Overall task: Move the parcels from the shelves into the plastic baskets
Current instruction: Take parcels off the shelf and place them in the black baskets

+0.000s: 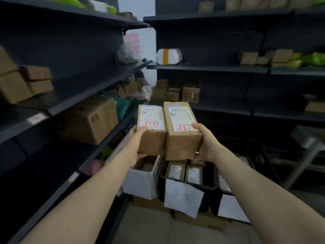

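Two brown cardboard parcels with white shipping labels and red-circled marks are held side by side in mid-air. My left hand (139,143) grips the left parcel (152,129) at its near end, thumb on top. My right hand (206,143) grips the larger right parcel (182,131) the same way. Both hang above a black plastic basket (209,186) that holds several small labelled parcels; a white sheet hangs on its front. A white bin (140,184) stands to its left, and a second black basket (262,155) to its right.
Dark metal shelves (98,85) line the left side and the back (207,68), carrying cardboard boxes, a white bag with a yellow stripe (168,56) and green packets. A large box (91,120) sits on the lower left shelf. Flat cardboard lies on the floor under the baskets.
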